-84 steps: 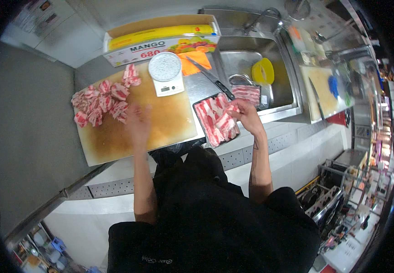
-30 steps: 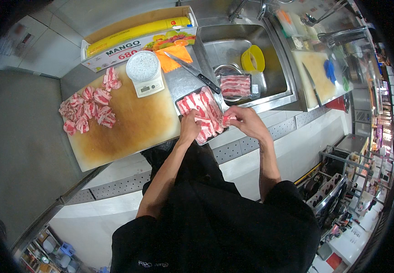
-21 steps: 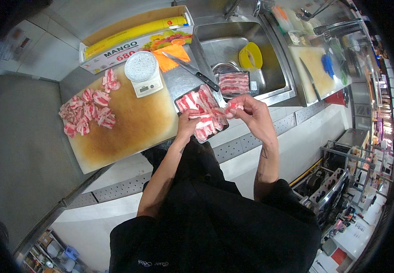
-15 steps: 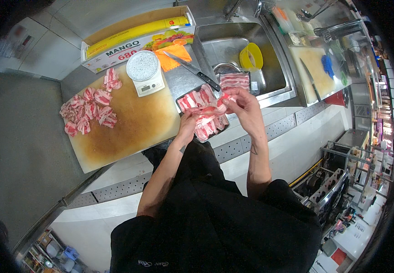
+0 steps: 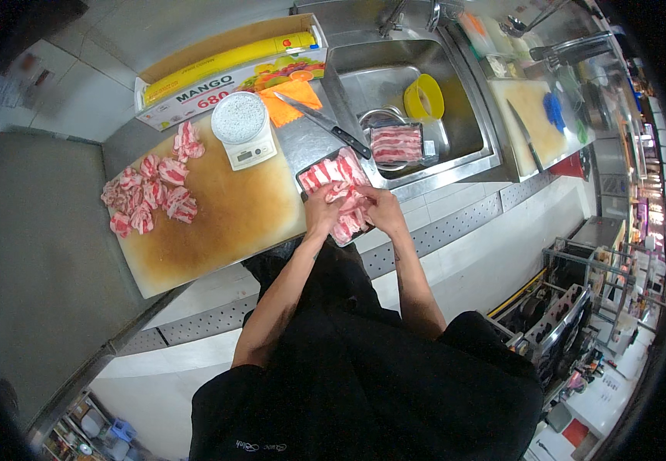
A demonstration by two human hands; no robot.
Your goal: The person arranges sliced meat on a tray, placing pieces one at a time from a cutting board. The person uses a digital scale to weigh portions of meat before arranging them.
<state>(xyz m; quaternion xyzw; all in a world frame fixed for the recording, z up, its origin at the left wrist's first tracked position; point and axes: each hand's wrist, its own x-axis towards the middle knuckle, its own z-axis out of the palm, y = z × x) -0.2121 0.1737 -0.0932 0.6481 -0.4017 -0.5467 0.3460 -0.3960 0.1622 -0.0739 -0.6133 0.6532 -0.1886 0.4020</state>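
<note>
A black tray of sliced pork belly (image 5: 325,170) lies at the counter's front edge, right of the cutting board. My left hand (image 5: 320,210) is over the tray's near half, its fingers closed on a folded pork belly slice (image 5: 339,189). At that slice's right side my right hand (image 5: 383,210) has its fingers bent inward and pinched on the meat; the fingertips are partly hidden among the slices. Several small bunches of pork belly (image 5: 142,190) sit on the left of the cutting board (image 5: 225,223).
A white kitchen scale (image 5: 250,150) stands on the board's far side. Behind it are an orange cloth (image 5: 290,104) and a long box (image 5: 229,84). A knife (image 5: 329,123) points away beyond the tray. Another meat tray (image 5: 396,144) and a yellow bowl (image 5: 423,97) are at the sink (image 5: 471,100).
Both hands have come down from above the tray, bringing the stretched slice onto the meat there. My right hand has moved left and nearer to me, uncovering the second tray.
</note>
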